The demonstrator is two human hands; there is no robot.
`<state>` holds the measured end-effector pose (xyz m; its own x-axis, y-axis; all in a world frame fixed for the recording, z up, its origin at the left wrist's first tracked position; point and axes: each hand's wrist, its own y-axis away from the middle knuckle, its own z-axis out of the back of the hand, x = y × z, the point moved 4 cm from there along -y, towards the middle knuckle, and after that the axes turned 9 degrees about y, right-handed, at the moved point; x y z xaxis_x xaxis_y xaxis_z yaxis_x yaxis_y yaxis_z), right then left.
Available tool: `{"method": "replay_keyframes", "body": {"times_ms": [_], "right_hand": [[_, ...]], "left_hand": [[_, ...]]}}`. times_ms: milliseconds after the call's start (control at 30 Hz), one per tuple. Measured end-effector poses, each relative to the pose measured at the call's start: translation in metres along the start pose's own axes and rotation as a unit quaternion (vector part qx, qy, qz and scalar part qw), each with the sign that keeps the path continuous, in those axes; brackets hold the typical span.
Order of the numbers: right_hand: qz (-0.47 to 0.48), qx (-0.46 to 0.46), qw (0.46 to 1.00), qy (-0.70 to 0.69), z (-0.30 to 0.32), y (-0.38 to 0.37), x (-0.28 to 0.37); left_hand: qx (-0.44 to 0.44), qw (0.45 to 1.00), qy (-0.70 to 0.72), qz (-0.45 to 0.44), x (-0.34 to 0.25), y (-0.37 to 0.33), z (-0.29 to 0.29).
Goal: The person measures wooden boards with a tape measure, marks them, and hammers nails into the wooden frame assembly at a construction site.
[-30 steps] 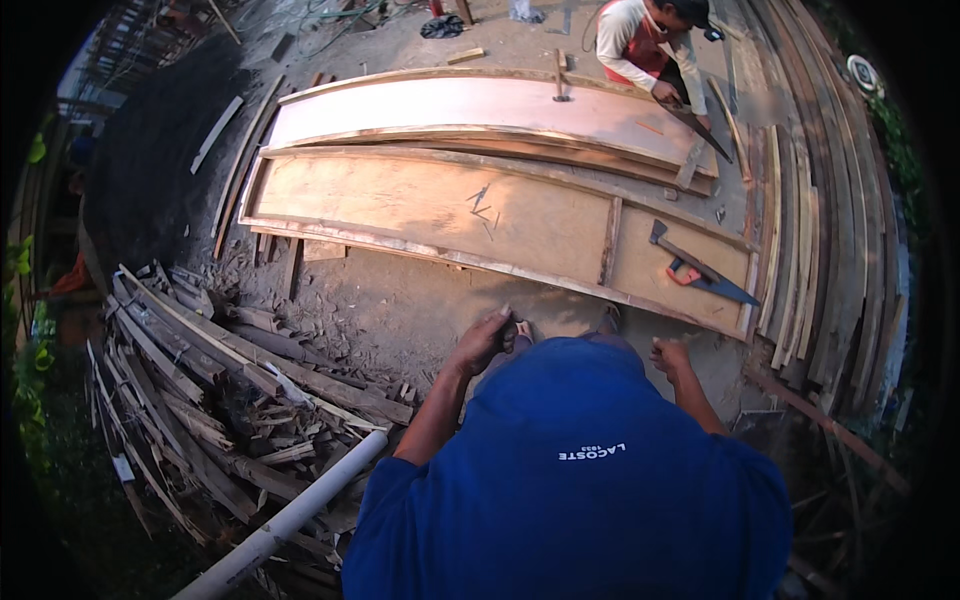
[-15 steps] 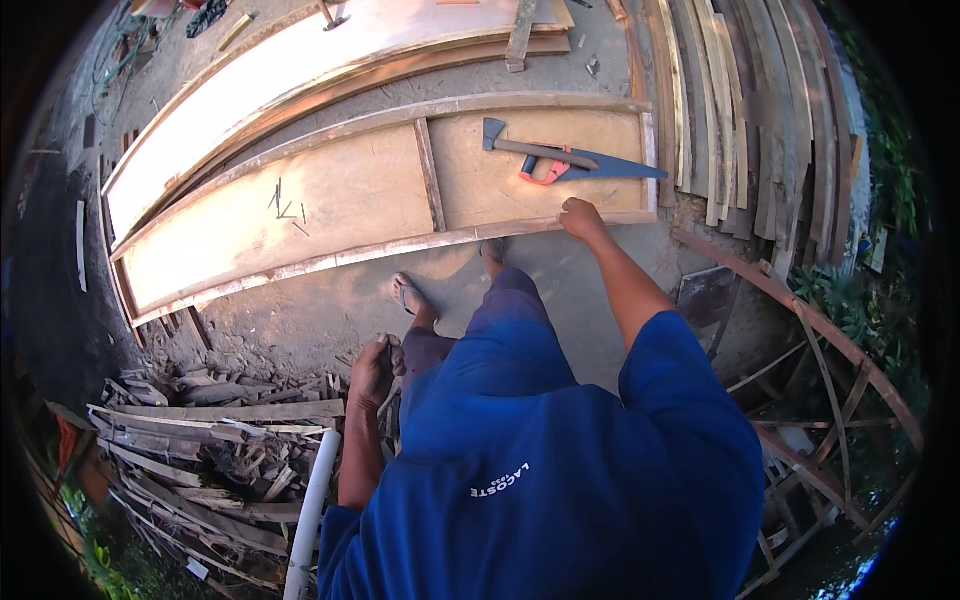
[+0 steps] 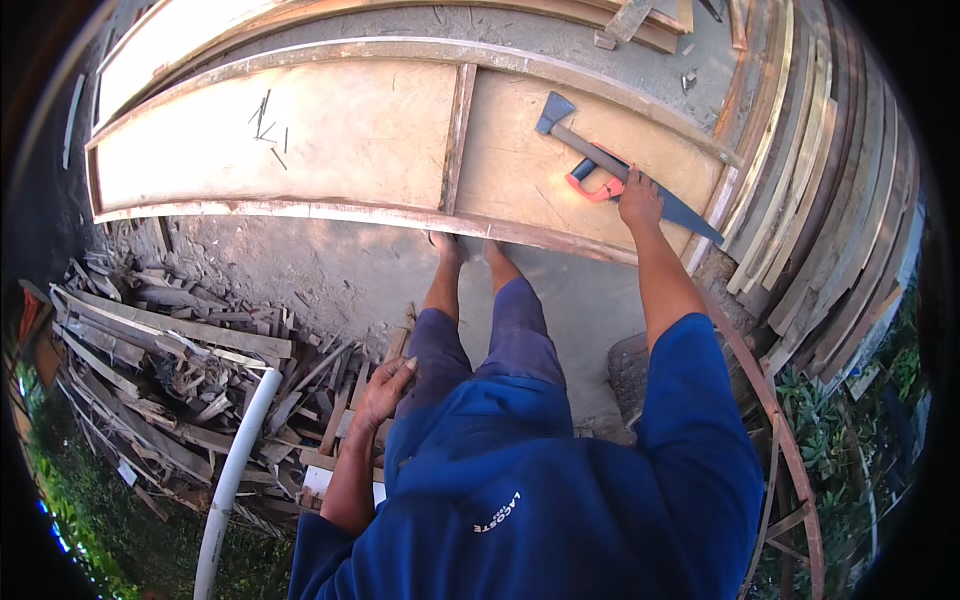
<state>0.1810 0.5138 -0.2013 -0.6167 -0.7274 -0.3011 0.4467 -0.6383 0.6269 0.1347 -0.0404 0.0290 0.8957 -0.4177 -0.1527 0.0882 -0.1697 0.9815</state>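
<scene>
I stand outdoors on grey, dusty ground (image 3: 580, 290), smooth near my feet and littered with chips farther left. Green leaves (image 3: 825, 420) grow at the right edge. Across in front of me lies a long framed panel (image 3: 330, 165), its pale plywood face bordered by rough timber strips and divided by one crossbar (image 3: 459, 140); sunlight bleaches its left part. Beyond it rests a second panel (image 3: 190, 35), partly out of view. On my right, long weathered planks (image 3: 830, 200) lie side by side, brown and grey. On my left sprawls a heap of splintered scrap wood (image 3: 180, 390), with a smooth white pipe (image 3: 235, 480) beside it.

On the panel's right section lies a saw (image 3: 692, 218), its dark tapering blade joined to a red and black handle. A hatchet (image 3: 590, 148), grey-headed with a straight brown shaft, lies across it. My right hand (image 3: 641, 200) bends over the shaft's end; whether it grips, I cannot tell. My left hand (image 3: 383, 393) hangs by my thigh, fingers loosely curled; I cannot tell if it holds anything. Thin dark nails (image 3: 264, 112) are scattered on the left section.
</scene>
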Motion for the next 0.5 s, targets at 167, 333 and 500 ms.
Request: {"method": "replay_keyframes", "body": {"times_ms": [167, 333, 500], "right_hand": [[0.023, -0.006, 0.996, 0.081, 0.001, -0.016, 0.001], [0.209, 0.143, 0.956, -0.146, 0.039, 0.048, 0.031], [0.105, 0.258, 0.910, -0.307, 0.137, 0.149, 0.106]], "left_hand": [[0.006, 0.997, -0.045, -0.058, 0.010, -0.033, -0.009], [-0.010, 0.997, -0.038, -0.062, 0.020, -0.027, -0.003], [-0.035, 0.995, 0.022, -0.089, 0.040, -0.024, 0.010]]}}
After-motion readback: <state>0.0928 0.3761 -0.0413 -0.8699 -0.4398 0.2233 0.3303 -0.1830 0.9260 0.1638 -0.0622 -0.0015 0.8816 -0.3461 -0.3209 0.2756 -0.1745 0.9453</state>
